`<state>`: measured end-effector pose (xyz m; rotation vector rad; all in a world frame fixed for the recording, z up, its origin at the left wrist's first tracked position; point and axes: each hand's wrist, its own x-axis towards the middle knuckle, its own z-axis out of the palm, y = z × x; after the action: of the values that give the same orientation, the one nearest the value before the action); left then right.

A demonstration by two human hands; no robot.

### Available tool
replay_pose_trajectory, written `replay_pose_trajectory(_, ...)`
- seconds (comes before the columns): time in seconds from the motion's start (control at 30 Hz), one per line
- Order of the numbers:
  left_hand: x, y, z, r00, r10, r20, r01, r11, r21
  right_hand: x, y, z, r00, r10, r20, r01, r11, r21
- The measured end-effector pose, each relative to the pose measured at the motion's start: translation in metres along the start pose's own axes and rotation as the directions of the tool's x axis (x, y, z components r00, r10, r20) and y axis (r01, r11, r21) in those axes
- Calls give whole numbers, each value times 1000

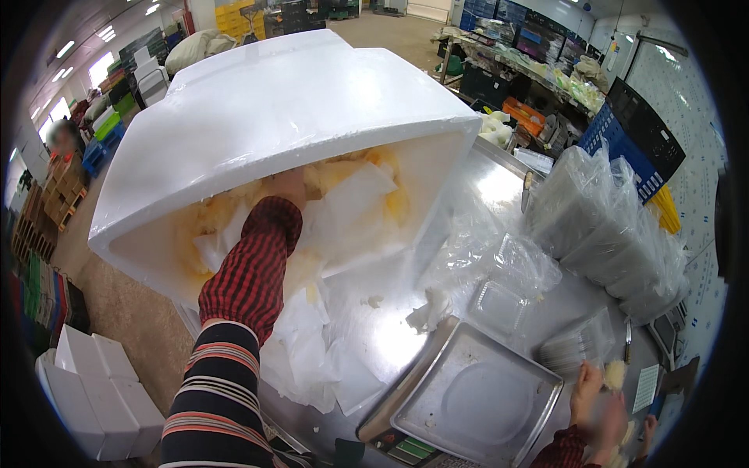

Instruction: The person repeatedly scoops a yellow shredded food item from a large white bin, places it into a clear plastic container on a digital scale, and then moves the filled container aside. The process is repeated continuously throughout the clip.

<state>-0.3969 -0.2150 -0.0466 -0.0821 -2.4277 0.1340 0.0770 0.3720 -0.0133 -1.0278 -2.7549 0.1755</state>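
Observation:
A large white foam box [281,99] lies tipped, with its mouth facing me. My left hand [289,186] reaches inside, past a red-and-black checked sleeve cover; its fingers are hidden among the contents, so their grip does not show. A yellowish, clumped soft material [345,167], whose kind I cannot make out, lines the inner walls. White paper sheets [351,205] lie against it in the box. More crumpled white paper [304,357] spills from the mouth onto the metal table [374,304]. My right hand is out of view.
A bench scale with a metal tray [485,392] stands to the right. Beyond are clear plastic trays [500,304], bagged container stacks [585,216] and a knife [526,190]. A co-worker's hands [587,383] are at lower right. White foam boxes [99,398] stand on the left.

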Motion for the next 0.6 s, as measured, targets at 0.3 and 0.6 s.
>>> replay_pose_trajectory(0.3,11,-36,-51,998,22,57,-26,997,69,-19,-65,-19,985,131,108,-139,988,70)
replay_pose_trajectory(0.6,-46,25,-192,783,120,610,606,-370,-705,-5,-29,-1,896,289,-336,-60,831,553)
